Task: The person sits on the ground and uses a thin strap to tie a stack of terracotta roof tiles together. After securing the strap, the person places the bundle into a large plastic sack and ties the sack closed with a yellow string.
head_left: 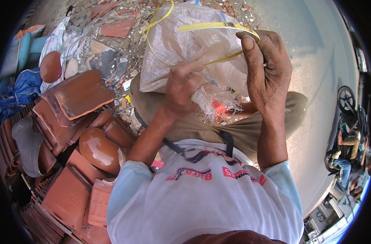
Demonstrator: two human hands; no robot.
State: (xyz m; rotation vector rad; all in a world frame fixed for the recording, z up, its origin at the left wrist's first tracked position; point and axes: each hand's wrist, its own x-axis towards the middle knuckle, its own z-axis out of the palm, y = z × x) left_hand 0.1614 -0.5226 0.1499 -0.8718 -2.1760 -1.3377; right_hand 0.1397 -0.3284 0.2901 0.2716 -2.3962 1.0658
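Observation:
A white woven plastic sack [169, 44] lies in front of my crossed legs, its mouth bunched together towards me. My left hand [183, 87] is closed around the gathered neck, and the frayed end [218, 106] with something red at it sticks out beside the fingers. Between thumb and fingers, my right hand [268, 67] pinches a yellow plastic strap [205, 27], raised to the right of the sack. One length of the strap runs from the right hand down to the sack's neck, and another loops off over the sack at the upper left.
Stacked reddish-brown roof tiles [71, 195] and a rounded glazed tile [99, 148] stand close on my left. A blue tarp [25, 91] lies beyond them. Broken rubble [118, 29] covers the ground ahead. Paved road [315, 61] runs along my right, with a motorcycle [346, 99] at its far side.

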